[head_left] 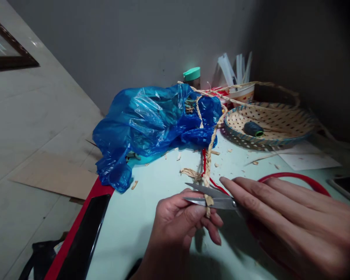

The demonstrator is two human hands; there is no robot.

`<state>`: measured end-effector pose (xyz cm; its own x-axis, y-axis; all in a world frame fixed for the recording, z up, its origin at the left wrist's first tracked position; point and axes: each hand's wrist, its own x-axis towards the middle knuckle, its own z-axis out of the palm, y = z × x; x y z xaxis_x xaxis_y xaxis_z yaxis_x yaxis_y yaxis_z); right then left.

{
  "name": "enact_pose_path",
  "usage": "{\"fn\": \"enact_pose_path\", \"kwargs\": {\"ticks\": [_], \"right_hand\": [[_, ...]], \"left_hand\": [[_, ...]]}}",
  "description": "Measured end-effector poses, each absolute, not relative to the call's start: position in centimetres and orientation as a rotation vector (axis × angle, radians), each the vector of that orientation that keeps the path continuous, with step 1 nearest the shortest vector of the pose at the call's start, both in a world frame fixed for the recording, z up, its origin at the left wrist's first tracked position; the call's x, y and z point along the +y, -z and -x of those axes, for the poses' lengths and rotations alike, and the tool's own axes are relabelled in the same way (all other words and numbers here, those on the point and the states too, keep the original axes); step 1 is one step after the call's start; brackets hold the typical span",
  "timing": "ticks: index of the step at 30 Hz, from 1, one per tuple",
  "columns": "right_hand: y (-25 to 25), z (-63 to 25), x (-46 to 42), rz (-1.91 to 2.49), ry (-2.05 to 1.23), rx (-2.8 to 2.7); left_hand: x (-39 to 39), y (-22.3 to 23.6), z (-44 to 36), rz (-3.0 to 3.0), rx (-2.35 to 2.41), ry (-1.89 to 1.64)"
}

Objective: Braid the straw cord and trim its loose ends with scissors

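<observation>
A pair of red-handled scissors (221, 202) is in my right hand (291, 217), its fingers stretched along the handles. The blades are parted around the lower end of a braided straw cord (211, 155). My left hand (183, 221) pinches that end between thumb and fingers, just below the blades. From there the braid runs up and away over a blue plastic bag (151, 120). A red string (204, 161) lies alongside the braid, with a frayed straw tuft (191, 173) beside it.
A woven basket (303, 134) holding a dark thread spool (253, 128) stands at the right. Behind are a paper cup (242, 95) with plastic strips and a green-lidded jar (191, 74). Straw scraps dot the pale table (128, 229); a phone (345, 188) lies at the right edge.
</observation>
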<state>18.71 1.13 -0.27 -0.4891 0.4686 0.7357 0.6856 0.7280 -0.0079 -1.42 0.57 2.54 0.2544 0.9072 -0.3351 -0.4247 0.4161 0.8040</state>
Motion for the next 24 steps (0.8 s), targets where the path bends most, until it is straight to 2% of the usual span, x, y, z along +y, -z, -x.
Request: {"fn": "enact_pose_path", "kwargs": {"ticks": [24], "right_hand": [[-0.17, -19.6, 1.83, 0.872, 0.411, -2.37]], "left_hand": [[0.7, -2.31, 1.76, -0.699, 0.915, -0.978]]}}
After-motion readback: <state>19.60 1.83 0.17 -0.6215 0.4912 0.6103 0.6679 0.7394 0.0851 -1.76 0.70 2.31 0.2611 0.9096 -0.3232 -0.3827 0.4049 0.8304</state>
